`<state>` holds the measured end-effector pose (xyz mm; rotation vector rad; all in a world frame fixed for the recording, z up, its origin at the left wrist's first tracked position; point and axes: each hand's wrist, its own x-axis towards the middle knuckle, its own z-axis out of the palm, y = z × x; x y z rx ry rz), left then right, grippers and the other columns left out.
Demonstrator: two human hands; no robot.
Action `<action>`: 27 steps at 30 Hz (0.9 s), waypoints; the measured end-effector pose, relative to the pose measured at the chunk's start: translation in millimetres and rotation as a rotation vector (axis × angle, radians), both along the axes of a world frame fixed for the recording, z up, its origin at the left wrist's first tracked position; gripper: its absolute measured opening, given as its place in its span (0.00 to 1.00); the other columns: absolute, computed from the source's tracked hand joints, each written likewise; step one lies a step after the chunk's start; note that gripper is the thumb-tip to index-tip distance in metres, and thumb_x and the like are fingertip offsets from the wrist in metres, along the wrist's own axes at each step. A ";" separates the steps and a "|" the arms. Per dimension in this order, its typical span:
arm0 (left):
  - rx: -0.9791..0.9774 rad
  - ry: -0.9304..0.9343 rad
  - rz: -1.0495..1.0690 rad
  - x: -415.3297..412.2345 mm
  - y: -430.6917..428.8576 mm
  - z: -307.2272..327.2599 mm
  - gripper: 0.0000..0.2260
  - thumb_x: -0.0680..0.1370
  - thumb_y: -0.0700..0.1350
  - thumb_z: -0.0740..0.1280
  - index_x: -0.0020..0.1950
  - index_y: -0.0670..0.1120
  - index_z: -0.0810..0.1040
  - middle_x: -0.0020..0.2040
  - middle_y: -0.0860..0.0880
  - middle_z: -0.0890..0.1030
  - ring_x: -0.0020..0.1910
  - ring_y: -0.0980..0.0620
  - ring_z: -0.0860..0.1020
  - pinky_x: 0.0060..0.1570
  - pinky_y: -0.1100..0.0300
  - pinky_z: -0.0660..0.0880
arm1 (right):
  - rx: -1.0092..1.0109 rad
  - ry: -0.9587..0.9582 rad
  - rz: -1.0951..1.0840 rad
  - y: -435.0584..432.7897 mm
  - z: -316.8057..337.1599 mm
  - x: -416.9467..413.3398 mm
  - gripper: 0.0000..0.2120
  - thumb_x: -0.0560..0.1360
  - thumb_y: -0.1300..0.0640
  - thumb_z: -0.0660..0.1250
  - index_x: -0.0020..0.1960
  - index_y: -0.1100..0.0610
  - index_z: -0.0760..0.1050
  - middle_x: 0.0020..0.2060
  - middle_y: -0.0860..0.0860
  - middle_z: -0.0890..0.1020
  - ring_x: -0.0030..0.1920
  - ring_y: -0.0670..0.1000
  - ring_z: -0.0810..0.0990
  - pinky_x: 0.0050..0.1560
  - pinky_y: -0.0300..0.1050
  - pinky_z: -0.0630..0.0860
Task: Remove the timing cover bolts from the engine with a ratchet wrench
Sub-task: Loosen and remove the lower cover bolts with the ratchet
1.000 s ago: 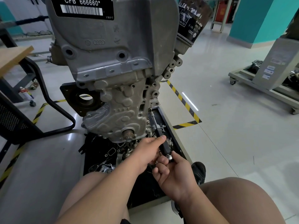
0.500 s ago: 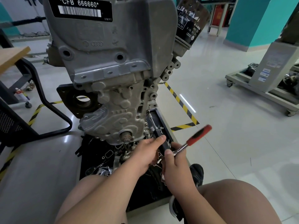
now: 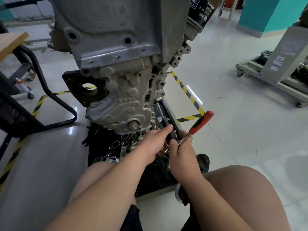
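Around you lies a glossy pale floor marked with yellow-black tape; teal wall ahead, wooden table left, wheeled stand right.

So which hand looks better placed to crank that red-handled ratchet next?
Probably the right hand: it holds the ratchet wrench by its metal shaft, red handle sticking out clear. The left hand grips a dark tool below the engine, so it is occupied.
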<state>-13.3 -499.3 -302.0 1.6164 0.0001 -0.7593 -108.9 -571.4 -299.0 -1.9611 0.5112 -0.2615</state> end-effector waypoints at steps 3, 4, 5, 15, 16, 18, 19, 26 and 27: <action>-0.038 0.049 0.017 -0.1 -0.2 -2.1 0.23 0.79 0.57 0.63 0.61 0.39 0.78 0.23 0.54 0.62 0.20 0.56 0.61 0.23 0.65 0.57 | 0.091 -0.078 -0.016 1.5 -3.5 -0.4 0.10 0.83 0.54 0.55 0.62 0.45 0.58 0.42 0.42 0.77 0.40 0.33 0.78 0.42 0.40 0.75; -0.049 0.058 0.021 -0.9 0.1 -2.4 0.22 0.79 0.57 0.63 0.59 0.39 0.79 0.23 0.54 0.62 0.20 0.56 0.61 0.23 0.65 0.56 | 0.128 -0.096 -0.022 2.1 -4.8 0.4 0.09 0.83 0.55 0.55 0.60 0.45 0.59 0.42 0.41 0.77 0.40 0.32 0.78 0.40 0.36 0.73; -0.060 0.068 0.025 -2.0 0.2 -1.6 0.19 0.80 0.56 0.63 0.56 0.41 0.80 0.23 0.54 0.62 0.20 0.56 0.61 0.23 0.65 0.56 | 0.192 -0.108 -0.030 3.0 -5.6 1.4 0.07 0.83 0.55 0.55 0.60 0.46 0.61 0.42 0.42 0.77 0.37 0.34 0.78 0.37 0.33 0.72; -0.072 0.068 0.017 -10.7 1.5 2.8 0.12 0.80 0.52 0.64 0.42 0.45 0.74 0.18 0.54 0.64 0.14 0.58 0.64 0.17 0.69 0.54 | 1.427 0.014 -0.178 -0.4 -2.2 7.8 0.19 0.83 0.50 0.51 0.42 0.60 0.70 0.24 0.51 0.67 0.19 0.48 0.62 0.26 0.42 0.69; -0.069 0.071 0.018 -10.8 1.7 2.9 0.12 0.80 0.52 0.64 0.43 0.45 0.74 0.18 0.54 0.64 0.14 0.58 0.64 0.17 0.69 0.54 | 1.525 0.028 -0.178 -1.9 -3.0 7.7 0.18 0.83 0.49 0.52 0.43 0.60 0.70 0.24 0.50 0.67 0.18 0.47 0.61 0.25 0.40 0.69; -0.059 0.057 0.021 -10.9 2.2 2.2 0.11 0.80 0.51 0.64 0.43 0.44 0.74 0.19 0.55 0.64 0.15 0.59 0.63 0.17 0.69 0.54 | 1.657 0.050 -0.177 -3.3 -4.0 8.5 0.18 0.82 0.48 0.52 0.43 0.60 0.70 0.23 0.49 0.66 0.16 0.46 0.59 0.22 0.37 0.68; -0.049 0.041 0.020 -10.9 2.7 1.2 0.11 0.80 0.51 0.65 0.42 0.45 0.74 0.19 0.55 0.64 0.15 0.59 0.62 0.18 0.69 0.54 | 1.691 0.058 -0.176 -3.5 -4.0 8.7 0.18 0.82 0.48 0.52 0.43 0.60 0.70 0.23 0.48 0.66 0.16 0.46 0.59 0.22 0.36 0.68; -0.050 0.021 0.040 -12.7 3.2 -0.6 0.12 0.79 0.52 0.66 0.43 0.45 0.74 0.19 0.54 0.70 0.18 0.57 0.72 0.18 0.71 0.60 | 1.704 0.065 -0.160 -1.6 -2.0 8.8 0.19 0.82 0.47 0.52 0.45 0.61 0.71 0.23 0.48 0.66 0.16 0.46 0.60 0.22 0.36 0.69; -0.055 0.026 0.039 -13.0 3.2 -0.8 0.12 0.79 0.53 0.66 0.43 0.45 0.75 0.19 0.53 0.71 0.18 0.56 0.73 0.18 0.71 0.61 | 1.688 0.067 -0.161 -1.8 -2.2 9.3 0.18 0.82 0.47 0.52 0.46 0.60 0.71 0.23 0.48 0.66 0.16 0.46 0.60 0.22 0.37 0.69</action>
